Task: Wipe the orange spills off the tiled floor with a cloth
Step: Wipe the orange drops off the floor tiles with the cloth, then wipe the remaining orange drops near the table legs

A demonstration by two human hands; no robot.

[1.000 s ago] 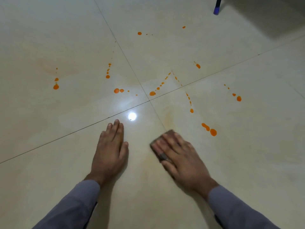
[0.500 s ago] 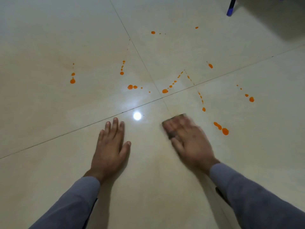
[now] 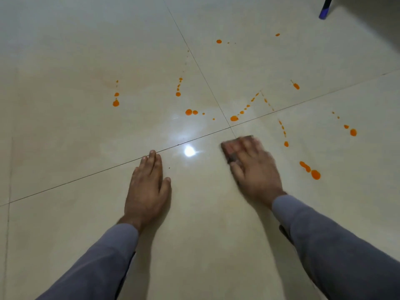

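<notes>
Two hands are laid on the tiled floor point(image 3: 65, 234), both arms in grey sleeves reaching forward from the bottom of the view. The left hand point(image 3: 147, 185) is pressed flat on the tile, the fingers straight and kept together, the thumb spread to the side; nothing is held in it, and its fingertips touch the grout line point(image 3: 86, 176) that runs across the floor. The right hand point(image 3: 253, 167) is blurred. It is laid on top of a small dark cloth point(image 3: 230, 149), with the fingers stretched over it and pressing it to the floor; only the far and left edges of the cloth are seen beyond the fingers. The cloth lies just below the crossing of the grout lines, near the middle of the view.

Orange spills point(image 3: 311, 171) are scattered over the tiles beyond and to the right of the hands. A pair of larger drops is found just to the right of the right hand, apart from it. More drops lie past the crossing and far to the left. A bright light reflection point(image 3: 189, 151) is seen between the hands. Bare tile is seen around both wrists. A blue-tipped furniture leg point(image 3: 324, 13) stands at the far right corner, well apart.
</notes>
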